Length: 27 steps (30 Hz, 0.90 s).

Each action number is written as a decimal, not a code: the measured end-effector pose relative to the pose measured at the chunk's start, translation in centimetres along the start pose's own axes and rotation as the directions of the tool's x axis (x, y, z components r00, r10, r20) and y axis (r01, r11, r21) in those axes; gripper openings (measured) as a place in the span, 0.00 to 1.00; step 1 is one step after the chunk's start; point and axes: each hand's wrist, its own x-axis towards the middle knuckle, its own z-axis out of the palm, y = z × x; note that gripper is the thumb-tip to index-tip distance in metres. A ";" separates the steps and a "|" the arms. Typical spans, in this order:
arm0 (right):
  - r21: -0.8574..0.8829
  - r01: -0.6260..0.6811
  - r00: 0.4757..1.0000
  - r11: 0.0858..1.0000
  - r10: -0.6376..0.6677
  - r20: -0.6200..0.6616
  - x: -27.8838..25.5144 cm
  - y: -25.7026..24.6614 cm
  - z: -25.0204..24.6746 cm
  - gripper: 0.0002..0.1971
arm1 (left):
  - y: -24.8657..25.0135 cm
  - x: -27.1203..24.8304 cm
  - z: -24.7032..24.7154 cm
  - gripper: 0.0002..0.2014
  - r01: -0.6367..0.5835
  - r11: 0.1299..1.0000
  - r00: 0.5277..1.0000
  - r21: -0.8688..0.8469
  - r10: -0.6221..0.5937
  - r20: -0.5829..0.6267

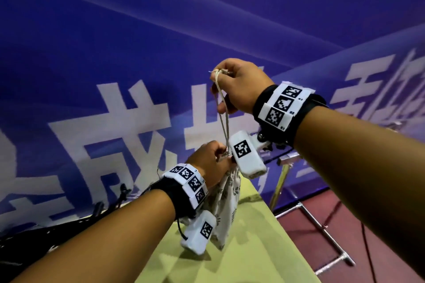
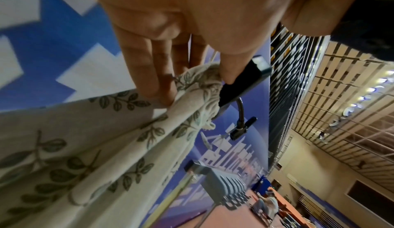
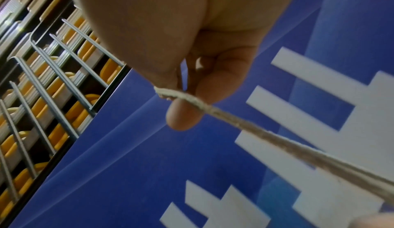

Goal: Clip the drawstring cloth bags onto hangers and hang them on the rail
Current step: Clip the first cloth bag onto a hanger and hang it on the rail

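A cream cloth bag point(image 1: 226, 200) printed with green leaves hangs above the table. My left hand point(image 1: 208, 158) pinches its gathered neck; in the left wrist view the fingers point(image 2: 157, 83) and thumb squeeze the bunched cloth bag point(image 2: 119, 130). My right hand point(image 1: 234, 85) is raised above it and grips the end of the drawstring point(image 1: 222, 110), which runs taut down to the bag's neck. In the right wrist view the drawstring point(image 3: 234, 118) crosses over my fingers point(image 3: 183, 118). No hanger shows clearly in these frames.
A yellow-green table point(image 1: 241, 248) lies below the hands. A metal rack frame point(image 1: 319, 220) stands on the red floor at right. A blue banner point(image 1: 138, 53) with white characters fills the background. Dark cables point(image 1: 103, 209) lie at the table's far left edge.
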 end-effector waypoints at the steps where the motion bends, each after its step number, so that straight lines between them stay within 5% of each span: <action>1: -0.007 -0.010 1.000 1.000 0.010 -0.020 -0.2 0.8 -1.3 0.06 | 0.9 0.3 1.1 0.15 -0.010 1.000 1.000 0.017 0.009 0.012; 4: -0.034 -0.030 0.996 0.999 0.027 -0.089 -1.2 4.0 -6.2 0.07 | 4.0 1.9 5.3 0.13 -0.052 0.998 0.996 0.030 0.050 0.079; 10: -0.124 -0.090 0.983 0.988 0.068 -0.169 -2.5 10.1 -14.9 0.08 | 10.4 4.7 12.7 0.05 -0.145 0.929 0.983 -0.340 0.175 0.059; 15: -0.321 -0.159 0.962 0.934 0.073 -0.261 -3.7 14.4 -21.1 0.10 | 17.7 5.8 17.9 0.13 -0.022 0.829 0.978 -0.559 0.134 0.161; 19: -0.500 -0.265 0.941 0.824 0.109 -0.319 -4.7 17.6 -24.9 0.11 | 19.6 6.6 20.6 0.13 -0.024 0.865 0.964 -0.501 0.153 0.219; 27: -0.662 -0.459 0.880 0.592 0.406 -0.247 -6.9 26.3 -28.1 0.10 | 16.5 8.0 27.5 0.08 0.124 0.939 0.926 -0.320 0.006 0.378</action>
